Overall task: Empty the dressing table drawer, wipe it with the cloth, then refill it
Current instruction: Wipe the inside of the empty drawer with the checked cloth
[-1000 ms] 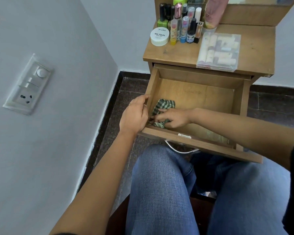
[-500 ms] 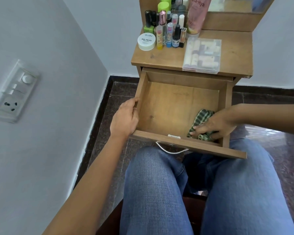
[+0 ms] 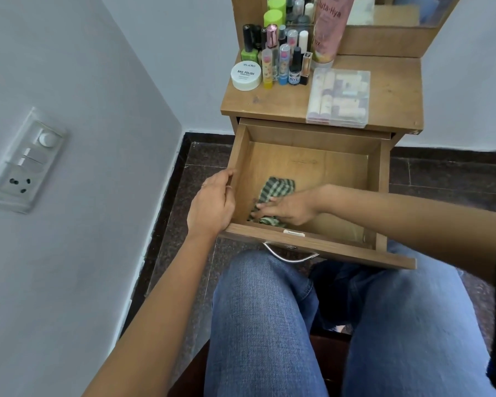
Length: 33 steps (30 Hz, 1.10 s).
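The open brown wooden drawer is bare inside except for the green checked cloth, which lies bunched in its near left corner. The right hand presses on the cloth with a flat grip, fingers stretched out on top of it, not clutching it. The left hand has its grip closed round the drawer's left wall, thumb over the rim, to steady it. To wipe well, I judge the cloth should be pushed hard into this corner, then drawn in overlapping strokes toward the back wall, which looks unreached. The left hand should keep bracing. The small cosmetic bottles and the clear plastic box wait on the wooden worktop. Half a second ago the cloth and right hand were in the near right corner, so they have swept across the front to the left
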### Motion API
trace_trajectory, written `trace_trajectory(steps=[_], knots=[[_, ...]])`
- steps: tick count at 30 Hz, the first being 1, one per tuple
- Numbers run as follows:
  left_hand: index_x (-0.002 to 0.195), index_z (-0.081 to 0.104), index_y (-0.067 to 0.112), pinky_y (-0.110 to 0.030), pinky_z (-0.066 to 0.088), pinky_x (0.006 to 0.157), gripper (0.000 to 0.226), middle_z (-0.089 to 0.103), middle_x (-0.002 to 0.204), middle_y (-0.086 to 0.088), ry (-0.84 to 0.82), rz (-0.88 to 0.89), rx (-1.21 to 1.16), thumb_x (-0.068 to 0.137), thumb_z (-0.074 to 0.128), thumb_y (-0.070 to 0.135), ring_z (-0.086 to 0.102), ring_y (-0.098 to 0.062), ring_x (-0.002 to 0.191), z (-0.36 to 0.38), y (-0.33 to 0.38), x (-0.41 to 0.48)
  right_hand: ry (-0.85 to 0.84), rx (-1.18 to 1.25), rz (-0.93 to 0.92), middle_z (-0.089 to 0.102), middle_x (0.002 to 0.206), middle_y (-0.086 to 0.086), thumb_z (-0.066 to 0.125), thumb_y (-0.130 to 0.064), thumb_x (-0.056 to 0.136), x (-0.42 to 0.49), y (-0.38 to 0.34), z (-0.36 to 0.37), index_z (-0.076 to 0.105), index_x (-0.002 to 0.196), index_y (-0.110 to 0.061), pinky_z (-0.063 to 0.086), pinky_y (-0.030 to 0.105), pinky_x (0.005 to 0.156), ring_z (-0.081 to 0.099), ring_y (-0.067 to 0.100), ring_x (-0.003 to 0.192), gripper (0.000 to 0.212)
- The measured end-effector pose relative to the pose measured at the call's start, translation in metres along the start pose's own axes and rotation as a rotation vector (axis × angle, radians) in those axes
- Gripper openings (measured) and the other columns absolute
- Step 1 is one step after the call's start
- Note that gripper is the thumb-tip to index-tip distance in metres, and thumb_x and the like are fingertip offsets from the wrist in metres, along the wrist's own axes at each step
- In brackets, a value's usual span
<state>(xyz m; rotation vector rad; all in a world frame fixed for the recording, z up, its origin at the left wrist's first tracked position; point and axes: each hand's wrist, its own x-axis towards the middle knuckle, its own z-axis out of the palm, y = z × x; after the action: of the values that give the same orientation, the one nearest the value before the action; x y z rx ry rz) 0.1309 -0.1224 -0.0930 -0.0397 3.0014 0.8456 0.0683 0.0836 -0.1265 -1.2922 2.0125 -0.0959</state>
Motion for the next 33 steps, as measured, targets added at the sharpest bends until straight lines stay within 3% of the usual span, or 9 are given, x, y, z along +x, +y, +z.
trace_trajectory(steps=[5,12,15,18,20,23,28,33], knots=[[0.133,0.049,0.024,-0.043,0.050,0.088,0.042,0.057,0.131,0.000,0.014,0.008,-0.001,0.094,0.037,0.016,0.054,-0.017,0.116,0.000,-0.002,0.000,0.102,-0.063,0.055,0.009,0.160,0.006,0.036,-0.008,0.097,0.037,-0.016,0.000,0.016,0.150,-0.028,0.020,0.050,0.117,0.011,0.030,0.146,0.060],[0.134,0.049,0.024,-0.040,0.051,0.085,0.042,0.057,0.131,0.000,0.010,0.006,0.016,0.094,0.038,0.016,0.055,-0.017,0.115,-0.001,-0.001,0.000,0.204,-0.069,0.026,0.020,0.157,0.010,0.033,-0.019,0.101,0.035,-0.005,0.002,0.021,0.150,-0.026,0.020,0.048,0.118,0.018,0.029,0.145,0.051],[0.134,0.049,0.023,-0.041,0.051,0.086,0.041,0.058,0.131,-0.001,0.007,0.011,0.010,0.094,0.039,0.015,0.055,-0.019,0.117,-0.001,-0.002,0.000,0.290,-0.006,0.165,0.013,0.158,0.011,0.030,-0.022,0.103,0.028,0.005,-0.005,0.017,0.151,-0.028,0.020,0.050,0.117,0.020,0.034,0.144,0.050],[0.133,0.049,0.025,-0.041,0.052,0.086,0.042,0.057,0.131,0.000,0.005,0.003,0.011,0.094,0.038,0.016,0.056,-0.018,0.115,-0.002,-0.003,0.000,0.402,0.111,0.355,0.008,0.159,0.006,0.029,-0.024,0.104,0.015,0.022,-0.009,0.016,0.151,-0.028,0.009,0.038,0.115,0.015,0.031,0.145,0.050],[0.133,0.049,0.027,-0.040,0.052,0.084,0.042,0.057,0.131,0.001,0.008,-0.003,0.010,0.094,0.038,0.017,0.056,-0.017,0.113,-0.002,-0.003,-0.001,0.432,0.160,0.385,0.008,0.159,0.002,0.029,-0.022,0.104,0.006,0.030,-0.007,0.017,0.151,-0.022,-0.001,0.029,0.113,0.009,0.023,0.147,0.049],[0.133,0.049,0.028,-0.038,0.053,0.082,0.041,0.057,0.131,0.001,0.018,-0.002,0.011,0.094,0.037,0.018,0.057,-0.015,0.111,0.000,-0.004,-0.001,0.374,0.163,0.384,0.005,0.159,0.000,0.031,-0.020,0.103,-0.016,0.041,0.006,0.015,0.151,-0.018,-0.001,0.032,0.118,0.003,0.020,0.147,0.050],[0.133,0.049,0.025,-0.034,0.050,0.084,0.042,0.058,0.130,0.001,0.035,0.012,0.017,0.093,0.039,0.016,0.055,-0.014,0.115,0.003,-0.002,0.000,-0.008,0.160,0.162,-0.011,0.152,-0.022,0.034,0.005,0.091,-0.065,0.028,0.047,0.000,0.146,-0.043,-0.009,0.037,0.115,-0.016,0.003,0.141,0.080],[0.134,0.048,0.024,-0.034,0.050,0.083,0.043,0.057,0.131,-0.001,0.045,0.017,0.034,0.093,0.039,0.016,0.056,-0.015,0.114,0.003,-0.002,0.000,-0.047,0.106,0.087,-0.006,0.150,-0.027,0.034,0.010,0.089,-0.044,0.012,0.029,0.018,0.150,-0.028,-0.002,0.043,0.120,-0.014,0.001,0.142,0.074]])
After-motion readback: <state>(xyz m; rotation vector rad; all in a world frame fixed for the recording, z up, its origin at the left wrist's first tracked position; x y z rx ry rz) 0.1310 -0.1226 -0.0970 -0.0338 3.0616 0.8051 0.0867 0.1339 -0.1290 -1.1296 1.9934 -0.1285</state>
